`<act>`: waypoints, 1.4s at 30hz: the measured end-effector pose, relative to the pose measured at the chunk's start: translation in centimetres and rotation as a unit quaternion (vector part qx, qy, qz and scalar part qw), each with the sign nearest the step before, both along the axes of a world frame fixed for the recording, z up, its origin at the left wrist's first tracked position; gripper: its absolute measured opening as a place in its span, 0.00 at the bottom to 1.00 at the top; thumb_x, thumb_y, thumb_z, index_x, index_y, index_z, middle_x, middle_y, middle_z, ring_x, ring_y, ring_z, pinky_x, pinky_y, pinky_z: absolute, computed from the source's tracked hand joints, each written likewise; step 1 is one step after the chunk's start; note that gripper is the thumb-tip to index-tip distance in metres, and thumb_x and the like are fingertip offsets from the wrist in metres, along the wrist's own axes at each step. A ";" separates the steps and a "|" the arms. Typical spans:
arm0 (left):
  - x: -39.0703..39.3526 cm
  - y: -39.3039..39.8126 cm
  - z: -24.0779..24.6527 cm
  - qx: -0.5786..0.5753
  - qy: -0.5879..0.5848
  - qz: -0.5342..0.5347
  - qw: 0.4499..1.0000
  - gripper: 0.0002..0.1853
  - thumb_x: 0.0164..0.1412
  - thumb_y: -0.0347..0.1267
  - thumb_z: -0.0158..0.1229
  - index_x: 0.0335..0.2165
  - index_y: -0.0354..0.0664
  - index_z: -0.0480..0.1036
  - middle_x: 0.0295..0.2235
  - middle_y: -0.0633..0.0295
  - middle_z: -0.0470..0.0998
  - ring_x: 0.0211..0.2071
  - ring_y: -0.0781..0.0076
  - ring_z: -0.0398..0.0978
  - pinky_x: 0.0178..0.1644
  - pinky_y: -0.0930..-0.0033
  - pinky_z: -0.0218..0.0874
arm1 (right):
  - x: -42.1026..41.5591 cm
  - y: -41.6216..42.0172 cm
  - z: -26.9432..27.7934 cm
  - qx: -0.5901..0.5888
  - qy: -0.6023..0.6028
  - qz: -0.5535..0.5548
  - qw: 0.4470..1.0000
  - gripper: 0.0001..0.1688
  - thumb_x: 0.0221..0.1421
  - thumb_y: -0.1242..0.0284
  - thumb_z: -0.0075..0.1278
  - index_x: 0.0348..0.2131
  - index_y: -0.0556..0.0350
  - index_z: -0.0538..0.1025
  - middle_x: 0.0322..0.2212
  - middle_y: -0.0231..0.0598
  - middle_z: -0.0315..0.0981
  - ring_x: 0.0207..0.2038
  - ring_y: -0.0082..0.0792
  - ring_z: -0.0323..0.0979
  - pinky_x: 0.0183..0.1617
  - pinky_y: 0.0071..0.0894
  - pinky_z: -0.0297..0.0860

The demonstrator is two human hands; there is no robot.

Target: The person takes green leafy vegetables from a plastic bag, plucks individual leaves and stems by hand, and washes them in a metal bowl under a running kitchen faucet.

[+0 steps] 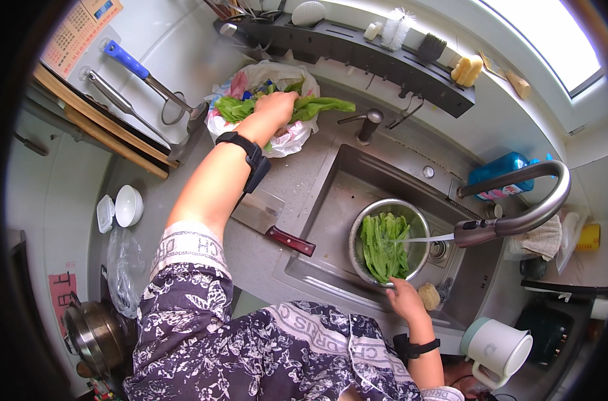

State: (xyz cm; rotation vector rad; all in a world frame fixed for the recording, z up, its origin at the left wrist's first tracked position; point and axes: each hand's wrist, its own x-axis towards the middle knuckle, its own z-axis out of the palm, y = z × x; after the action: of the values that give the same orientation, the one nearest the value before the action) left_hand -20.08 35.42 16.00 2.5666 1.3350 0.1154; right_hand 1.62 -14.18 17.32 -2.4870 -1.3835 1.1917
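Note:
My left hand [276, 108] is curled over leafy greens [324, 106] at the mouth of a white plastic bag [289, 145]. Leaves stick out on both sides of it, and the fingertips are hidden. At the near rim of a round metal bowl [354, 240] my right hand [406, 299] pinches the edge. More long green leaves [384, 245] lie inside that bowl, which stands in the steel sink [329, 220]. Water runs from the curved faucet [514, 220] onto them. A cleaver [290, 241] with a dark red handle rests on the counter left of the sink, near my left forearm.
A soap dispenser [369, 125] rises behind the sink. Along the wall runs a dark rack [354, 55] with brushes. A blue bottle [499, 173] lies behind the faucet. The white kettle [497, 348] stands right; a white bowl [128, 205] and pot [93, 336] are left.

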 end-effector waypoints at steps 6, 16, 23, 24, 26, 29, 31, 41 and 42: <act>0.2 1.4 2.1 -0.013 -0.007 0.103 0.995 0.13 0.54 0.31 0.46 0.38 0.44 0.72 0.37 0.49 0.77 0.41 0.49 0.74 0.42 0.50 0.65 | -1.1 -0.2 0.6 0.010 -0.023 0.027 0.999 0.23 0.52 0.68 0.49 0.48 0.58 0.70 0.45 0.51 0.69 0.49 0.51 0.66 0.52 0.42 0.63; -3.6 7.0 -1.1 -0.015 0.018 0.184 0.983 0.18 0.52 0.26 0.49 0.44 0.42 0.72 0.47 0.48 0.72 0.49 0.49 0.69 0.50 0.53 0.63 | -2.0 0.3 1.3 -0.020 -0.051 0.041 0.998 0.23 0.53 0.67 0.48 0.48 0.55 0.70 0.45 0.49 0.70 0.48 0.50 0.67 0.51 0.43 0.64; -5.6 8.7 0.2 -0.113 -0.076 0.087 0.987 0.22 0.52 0.25 0.49 0.48 0.43 0.70 0.40 0.48 0.76 0.42 0.60 0.75 0.46 0.66 0.64 | -1.2 0.4 0.7 0.008 -0.036 0.038 0.999 0.22 0.53 0.68 0.48 0.47 0.57 0.70 0.45 0.50 0.70 0.48 0.50 0.67 0.51 0.43 0.64; -6.4 8.8 0.6 -0.073 -0.112 0.060 0.989 0.22 0.52 0.25 0.51 0.49 0.43 0.70 0.40 0.49 0.76 0.41 0.63 0.75 0.46 0.67 0.64 | -1.0 0.3 0.5 0.013 -0.032 0.041 0.999 0.22 0.53 0.69 0.48 0.47 0.58 0.70 0.45 0.51 0.70 0.48 0.50 0.66 0.52 0.43 0.64; -7.6 7.2 3.2 -0.083 -0.169 0.049 0.981 0.23 0.52 0.25 0.53 0.49 0.43 0.69 0.41 0.54 0.76 0.41 0.67 0.73 0.47 0.69 0.63 | -0.4 0.3 0.6 0.009 -0.026 0.025 0.999 0.22 0.52 0.69 0.48 0.47 0.59 0.70 0.44 0.52 0.70 0.49 0.51 0.66 0.52 0.42 0.63; -9.3 2.3 6.0 -0.131 -0.255 0.020 0.958 0.22 0.53 0.25 0.53 0.49 0.40 0.68 0.45 0.57 0.73 0.44 0.68 0.71 0.49 0.68 0.63 | 1.3 -1.0 -0.2 0.034 -0.053 0.030 0.998 0.23 0.52 0.72 0.51 0.48 0.60 0.70 0.43 0.52 0.71 0.41 0.47 0.72 0.45 0.37 0.68; -10.9 -1.1 6.7 -0.110 -0.263 -0.008 0.958 0.21 0.54 0.25 0.52 0.49 0.39 0.69 0.45 0.58 0.73 0.45 0.71 0.70 0.49 0.69 0.62 | 2.1 -1.5 -0.2 0.041 -0.057 0.022 0.997 0.22 0.52 0.72 0.51 0.47 0.61 0.71 0.43 0.52 0.71 0.42 0.48 0.71 0.45 0.38 0.68; -11.2 -22.9 2.6 -0.296 -0.290 0.051 0.909 0.11 0.57 0.27 0.52 0.39 0.37 0.74 0.29 0.64 0.76 0.31 0.78 0.72 0.37 0.76 0.63 | 5.7 -2.9 0.5 0.030 -0.042 -0.015 0.999 0.23 0.53 0.70 0.48 0.47 0.62 0.70 0.44 0.55 0.69 0.48 0.53 0.66 0.53 0.41 0.63; -10.9 -24.6 1.9 -0.274 -0.271 0.015 0.923 0.11 0.57 0.27 0.52 0.39 0.37 0.74 0.29 0.64 0.76 0.31 0.78 0.72 0.37 0.76 0.63 | 6.2 -3.1 0.0 0.034 -0.052 -0.007 0.998 0.24 0.52 0.70 0.49 0.48 0.62 0.69 0.44 0.56 0.69 0.48 0.53 0.66 0.53 0.41 0.63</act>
State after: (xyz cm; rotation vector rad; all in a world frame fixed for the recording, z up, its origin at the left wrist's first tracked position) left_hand -30.98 10.77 17.85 1.8567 1.0090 0.3708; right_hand 7.83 -17.30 17.36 -2.5393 -1.4023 1.0080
